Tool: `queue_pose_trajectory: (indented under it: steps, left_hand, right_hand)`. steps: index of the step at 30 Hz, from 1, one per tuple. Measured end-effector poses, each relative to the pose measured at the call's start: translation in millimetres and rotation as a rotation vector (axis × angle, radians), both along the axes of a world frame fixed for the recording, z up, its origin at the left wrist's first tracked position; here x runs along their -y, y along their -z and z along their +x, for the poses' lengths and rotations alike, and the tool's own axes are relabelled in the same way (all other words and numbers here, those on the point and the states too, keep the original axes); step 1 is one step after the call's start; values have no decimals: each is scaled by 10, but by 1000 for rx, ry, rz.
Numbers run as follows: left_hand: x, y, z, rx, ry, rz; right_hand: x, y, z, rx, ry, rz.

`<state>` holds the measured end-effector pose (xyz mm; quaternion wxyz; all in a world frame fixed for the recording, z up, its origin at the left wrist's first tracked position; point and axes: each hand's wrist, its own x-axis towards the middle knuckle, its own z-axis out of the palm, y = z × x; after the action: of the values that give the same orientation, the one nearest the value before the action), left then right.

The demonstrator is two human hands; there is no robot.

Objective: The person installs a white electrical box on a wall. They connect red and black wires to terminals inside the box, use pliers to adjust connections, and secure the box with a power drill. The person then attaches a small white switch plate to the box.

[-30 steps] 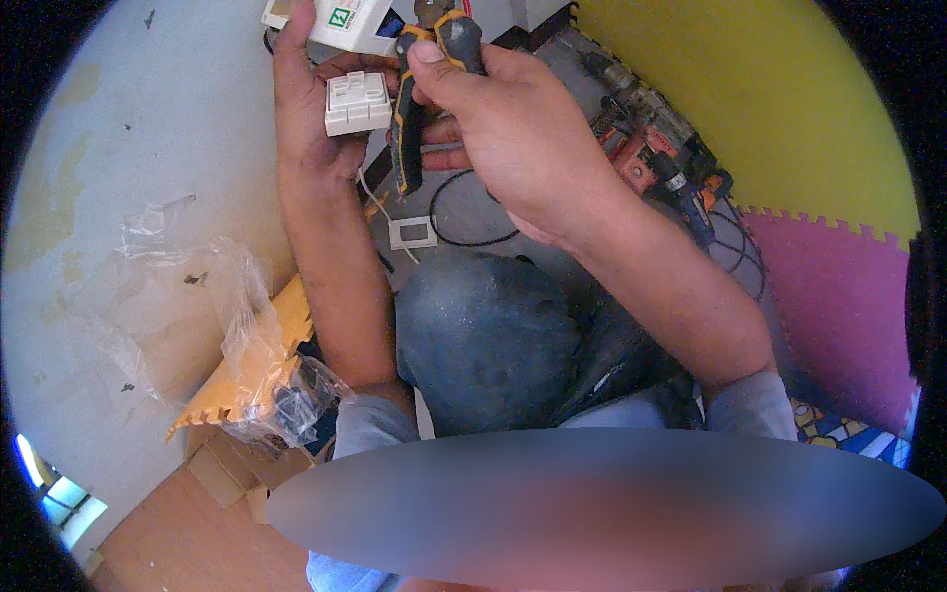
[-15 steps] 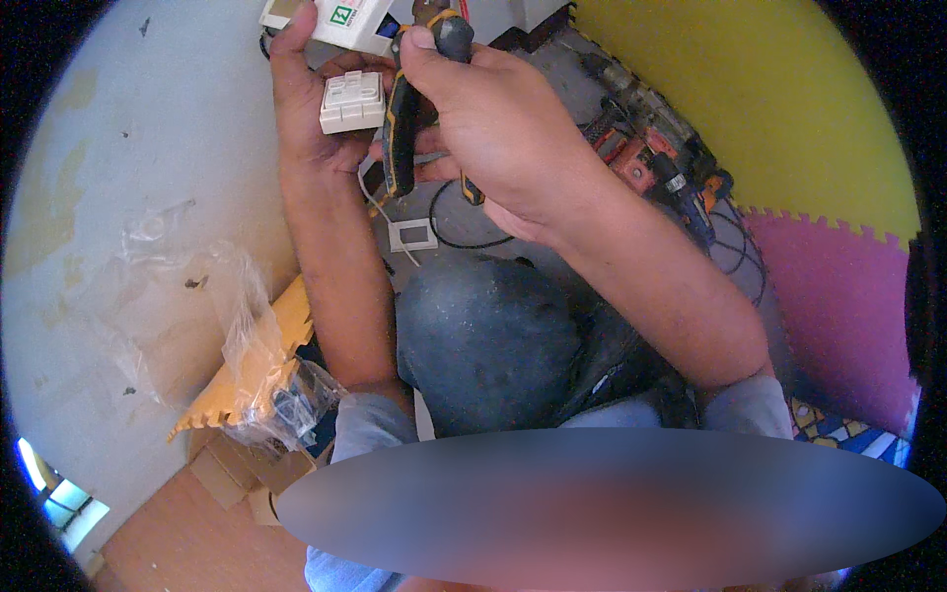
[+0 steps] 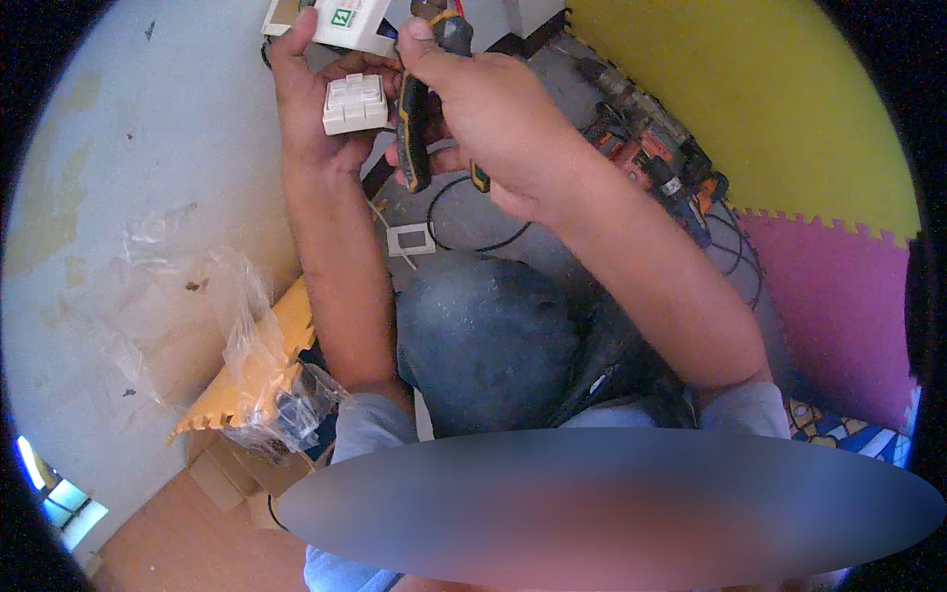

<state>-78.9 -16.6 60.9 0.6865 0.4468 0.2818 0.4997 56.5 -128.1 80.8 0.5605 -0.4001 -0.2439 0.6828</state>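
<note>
One pliers-type tool (image 3: 412,136)—lengthwise, head (image 3: 429,9) away

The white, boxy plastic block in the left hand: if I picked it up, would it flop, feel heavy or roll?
The white, boxy plastic block is probably stiff: its edges look crisp. It may be light, being small against the left hand. It likely wouldn't roll, because its sides look flat.

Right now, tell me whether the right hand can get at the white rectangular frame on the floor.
Probably not while the right hand grips the pliers. Otherwise, the way down to the white frame looks mostly free, with a thin white wire across or beside it.
</note>
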Motion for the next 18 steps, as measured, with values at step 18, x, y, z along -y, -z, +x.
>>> queue_pose_trajectory:
  steps: [18]
  left_hand:
    - [-63,31,-167,-8,158,-257]
  right_hand:
    - [-98,-355,739,441,-443,-76]
